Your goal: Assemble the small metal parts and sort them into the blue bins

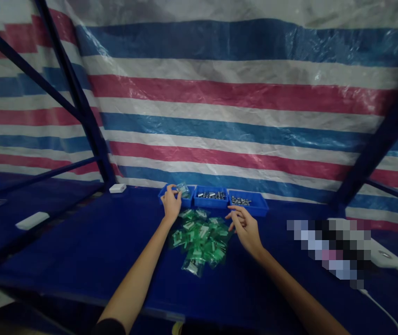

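Both forearms stretch away over the blue table (80, 251), left hand (171, 204) pinching a clear packet (182, 189) over the leftmost blue tray (163, 194), right hand (246, 227) loosely open and empty beside the green packet pile (200, 239) between them.

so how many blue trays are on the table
3, side by side at the back of the table: the left tray under the left hand, the middle tray, and the right tray just beyond the right hand. None seems hidden.
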Motion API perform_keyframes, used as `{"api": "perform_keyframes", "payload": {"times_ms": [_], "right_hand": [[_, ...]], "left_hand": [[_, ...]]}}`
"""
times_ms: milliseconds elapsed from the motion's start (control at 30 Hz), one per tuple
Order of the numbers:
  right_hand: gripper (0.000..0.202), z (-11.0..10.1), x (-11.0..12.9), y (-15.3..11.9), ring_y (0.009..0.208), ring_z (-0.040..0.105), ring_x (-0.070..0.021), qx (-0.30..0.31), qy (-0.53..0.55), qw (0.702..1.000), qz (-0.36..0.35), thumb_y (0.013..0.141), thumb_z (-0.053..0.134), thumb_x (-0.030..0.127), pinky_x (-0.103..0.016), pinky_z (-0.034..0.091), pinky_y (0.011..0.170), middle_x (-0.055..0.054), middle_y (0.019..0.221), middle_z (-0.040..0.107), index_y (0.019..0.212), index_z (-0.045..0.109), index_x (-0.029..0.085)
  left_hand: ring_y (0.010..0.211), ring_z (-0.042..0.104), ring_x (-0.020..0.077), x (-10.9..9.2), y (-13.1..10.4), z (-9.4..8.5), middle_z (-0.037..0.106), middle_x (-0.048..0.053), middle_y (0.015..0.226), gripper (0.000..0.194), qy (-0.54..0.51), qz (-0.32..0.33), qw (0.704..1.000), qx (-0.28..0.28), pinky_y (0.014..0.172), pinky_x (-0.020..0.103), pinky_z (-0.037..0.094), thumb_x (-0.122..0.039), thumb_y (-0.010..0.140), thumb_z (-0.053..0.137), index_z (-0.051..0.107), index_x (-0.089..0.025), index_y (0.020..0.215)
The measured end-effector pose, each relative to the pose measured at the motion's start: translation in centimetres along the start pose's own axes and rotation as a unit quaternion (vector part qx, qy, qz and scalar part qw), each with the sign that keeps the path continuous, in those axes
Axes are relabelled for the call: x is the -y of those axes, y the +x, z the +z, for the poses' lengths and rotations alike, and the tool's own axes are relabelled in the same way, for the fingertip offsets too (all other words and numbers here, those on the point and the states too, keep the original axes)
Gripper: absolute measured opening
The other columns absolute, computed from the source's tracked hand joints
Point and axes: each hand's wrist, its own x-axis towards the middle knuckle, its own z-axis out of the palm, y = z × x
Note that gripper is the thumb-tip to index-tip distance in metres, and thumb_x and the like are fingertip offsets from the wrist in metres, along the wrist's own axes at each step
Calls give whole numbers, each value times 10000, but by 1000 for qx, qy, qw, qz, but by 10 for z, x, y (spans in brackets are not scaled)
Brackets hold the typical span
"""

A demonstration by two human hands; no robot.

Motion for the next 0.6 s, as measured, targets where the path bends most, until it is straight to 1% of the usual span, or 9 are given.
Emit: {"api": "perform_keyframes", "payload": {"times_ms": [67,133,200,267,367,433,500,600], "right_hand": [[334,1,0,-1,466,556,-96,-2,5,1000,4,853,456,429,-202,406,406,-43,769,623,1037,534,161],[328,3,-1,-2,462,552,-94,1,6,1000,6,856,451,429,-203,404,405,-41,763,624,1028,540,164],[318,5,-2,-4,466,552,-93,13,1,1000,6,859,448,423,-205,412,414,-39,761,627,1021,546,167],[304,7,-4,-6,478,558,-96,29,-13,999,4,860,447,410,-208,428,433,-38,764,631,1015,551,171],[254,7,-11,-6,514,572,-105,41,-91,995,-10,853,458,374,-220,454,481,-31,776,645,984,582,195],[211,6,-17,-4,566,583,-116,38,-178,983,-34,839,472,342,-233,469,530,-21,791,651,944,615,227],[188,4,-23,-1,642,597,-131,43,-240,968,-62,826,481,307,-252,483,592,-14,822,648,921,633,252],[185,1,-27,1,793,608,-158,68,-256,959,-102,817,483,255,-291,493,720,-25,898,638,924,635,251]], "left_hand": [[915,565,228,1,0,2,662,48,856,226,30,21,999,14,867,387,331,-277,825,489,506,-195,1035],[923,548,225,2,1,2,660,52,891,163,65,45,996,41,861,380,319,-270,850,450,544,-205,967],[935,529,220,3,2,0,660,49,935,179,91,66,991,68,868,383,303,-267,870,414,572,-215,937],[952,511,219,4,3,-2,658,43,986,226,108,81,987,90,877,388,291,-275,886,380,590,-228,955],[977,487,224,7,3,-4,649,44,1024,315,135,101,977,128,884,399,287,-291,908,309,611,-249,988],[994,472,233,10,2,-4,636,56,1040,350,156,111,970,149,891,414,290,-296,911,286,622,-257,1001],[1028,455,249,12,1,-4,610,77,1082,347,174,120,965,155,902,436,290,-309,904,304,632,-256,1004],[1063,444,275,12,0,-4,584,98,1123,337,181,123,963,155,912,467,290,-351,891,340,636,-244,1011]]}}
